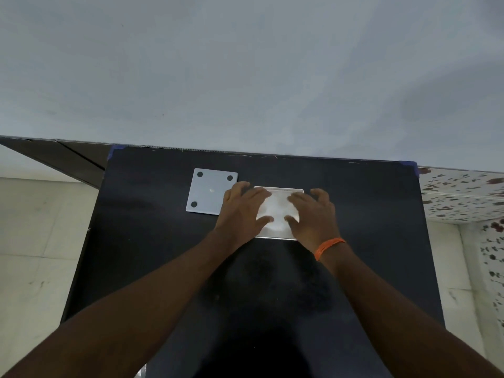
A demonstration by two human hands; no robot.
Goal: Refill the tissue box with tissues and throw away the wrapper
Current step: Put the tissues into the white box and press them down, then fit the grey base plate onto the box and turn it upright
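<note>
- Your left hand lay spread, palm down, over the left side of the tissue box, fingers reaching across its top and the thumb resting on the white tissues near the box's middle.
- Your right hand was spread the same way over the box's right side, fingers fanned toward the far edge and the thumb pressing the tissues from the right.
- Neither hand was closed around anything; both rested flat and wide on the box and its contents.
- The tissue box sat open side up on the black surface, with the white stack showing between your two thumbs.
- A flat white panel with dark round pads at its corners lay just to the left of the box, its near-right corner hidden under your left hand.
- An orange band circled your right wrist, nearer to you than the box.
- Beyond the box, the surface ended close by at a grey wall, with blue tape at its two far corners.
- To the right of the box and on your side of it, the surface lay open.
- Pale floor showed past the surface edge left of the box.
</note>
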